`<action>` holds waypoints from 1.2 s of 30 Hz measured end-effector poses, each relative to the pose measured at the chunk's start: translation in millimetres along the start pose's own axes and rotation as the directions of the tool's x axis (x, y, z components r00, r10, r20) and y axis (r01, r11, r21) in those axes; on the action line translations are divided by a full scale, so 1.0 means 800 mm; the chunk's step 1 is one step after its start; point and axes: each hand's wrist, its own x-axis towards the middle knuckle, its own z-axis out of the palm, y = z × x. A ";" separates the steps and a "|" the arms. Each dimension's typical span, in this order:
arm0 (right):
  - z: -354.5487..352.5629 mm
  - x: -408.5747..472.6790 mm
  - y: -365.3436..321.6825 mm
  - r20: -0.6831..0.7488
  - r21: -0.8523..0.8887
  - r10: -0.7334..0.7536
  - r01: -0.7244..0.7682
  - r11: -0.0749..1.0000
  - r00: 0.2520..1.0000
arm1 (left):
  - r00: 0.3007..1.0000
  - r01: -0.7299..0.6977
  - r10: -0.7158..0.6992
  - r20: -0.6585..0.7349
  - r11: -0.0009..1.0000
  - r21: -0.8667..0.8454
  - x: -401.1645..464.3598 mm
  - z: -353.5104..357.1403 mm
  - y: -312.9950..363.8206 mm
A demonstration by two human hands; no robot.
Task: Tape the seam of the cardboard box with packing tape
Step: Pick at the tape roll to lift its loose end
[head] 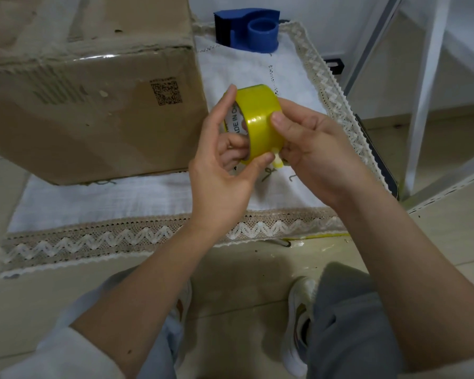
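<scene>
A yellow roll of packing tape is held in the air between both hands, just right of the brown cardboard box. My left hand grips the roll, with fingers through its core and the thumb on its lower rim. My right hand presses its thumb on the roll's outer face and pinches a small loose tab of tape at the bottom. The box stands on a white cloth, with clear tape shining along its top front edge and a QR code on its side.
A blue tape dispenser sits on the white lace-trimmed cloth behind the roll. White metal shelf legs rise at the right. My knees and white shoes are on the tiled floor below.
</scene>
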 end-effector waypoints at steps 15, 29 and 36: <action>0.004 0.012 0.008 -0.113 0.012 0.046 -0.045 0.999 0.992 | 1.000 -0.006 0.007 -0.021 1.000 0.008 0.001 0.004 -0.005; 0.006 0.013 0.013 -0.148 0.057 0.028 -0.020 0.998 0.989 | 0.992 -0.028 0.025 -0.122 0.999 -0.025 -0.001 0.017 -0.005; 0.013 0.010 0.012 -0.177 0.002 -0.029 0.029 1.000 0.984 | 0.989 0.033 -0.055 -0.140 0.987 -0.157 -0.002 0.023 0.000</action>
